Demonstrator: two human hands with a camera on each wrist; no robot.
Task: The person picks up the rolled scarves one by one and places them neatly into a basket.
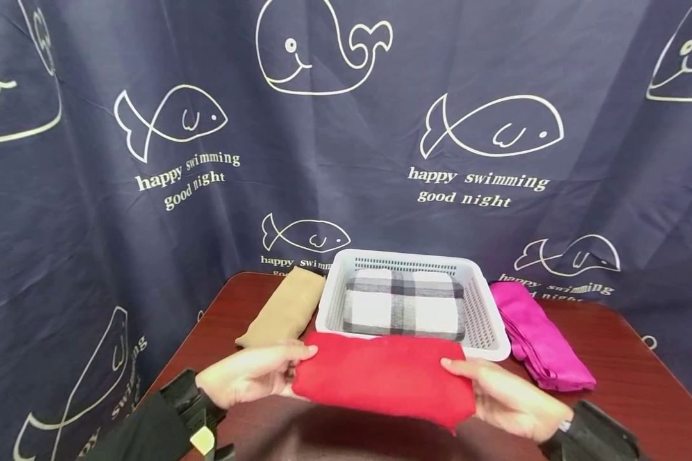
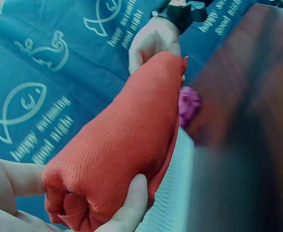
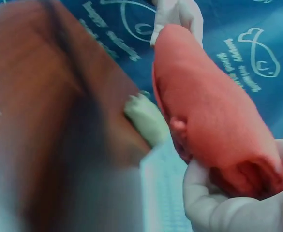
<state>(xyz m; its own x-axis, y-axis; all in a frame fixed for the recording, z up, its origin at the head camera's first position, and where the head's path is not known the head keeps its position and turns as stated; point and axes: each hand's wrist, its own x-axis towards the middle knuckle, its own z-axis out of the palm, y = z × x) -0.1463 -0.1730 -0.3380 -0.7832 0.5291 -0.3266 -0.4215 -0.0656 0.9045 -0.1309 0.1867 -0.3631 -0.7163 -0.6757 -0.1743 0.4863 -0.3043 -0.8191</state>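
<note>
A folded red cloth [image 1: 383, 378] is held up in front of the basket, stretched level between two hands. My left hand [image 1: 259, 371] pinches its left end, thumb on top and fingers underneath. At the other end my right hand [image 1: 510, 397] grips it the same way. Both wrist views show the red cloth [image 2: 117, 140] as a thick, rolled-looking bundle with open folds at its ends. Just behind it stands a white plastic basket [image 1: 484, 314], holding a folded black-and-white checked cloth [image 1: 403, 304]. The cloth hides part of the basket's front rim.
Left of the basket lies a folded beige cloth [image 1: 285, 307]. To its right rests a folded magenta cloth [image 1: 542, 339]. All stand on a dark red-brown wooden table [image 1: 219, 320], with a navy printed curtain [image 1: 346, 141] hanging behind its far edge.
</note>
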